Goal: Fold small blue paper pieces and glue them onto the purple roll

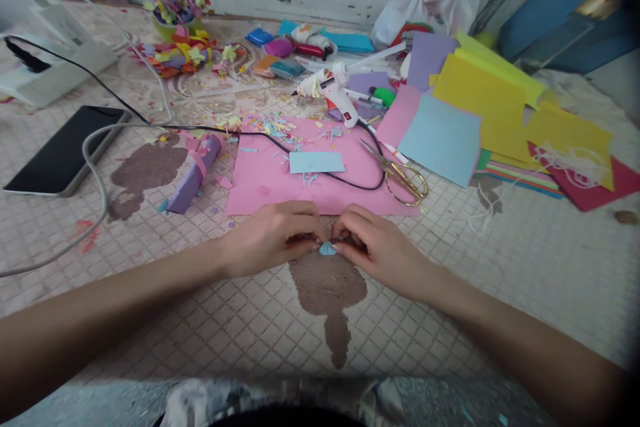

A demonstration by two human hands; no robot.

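Note:
A small light blue paper piece is pinched between the fingertips of both hands, low over the patterned tablecloth. My left hand holds its left side, and my right hand grips the right side. Just beyond the hands lies a pink sheet bearing paper scraps and a light blue rectangle. Gold-handled scissors rest at the sheet's right edge. Behind them a white glue gun lies with its black cord looping across the pink sheet.
Left are a phone, a power strip, cables and a purple paper roll. Paper flowers fill a pot at the back. Yellow sheets, a light blue sheet and white string lie right.

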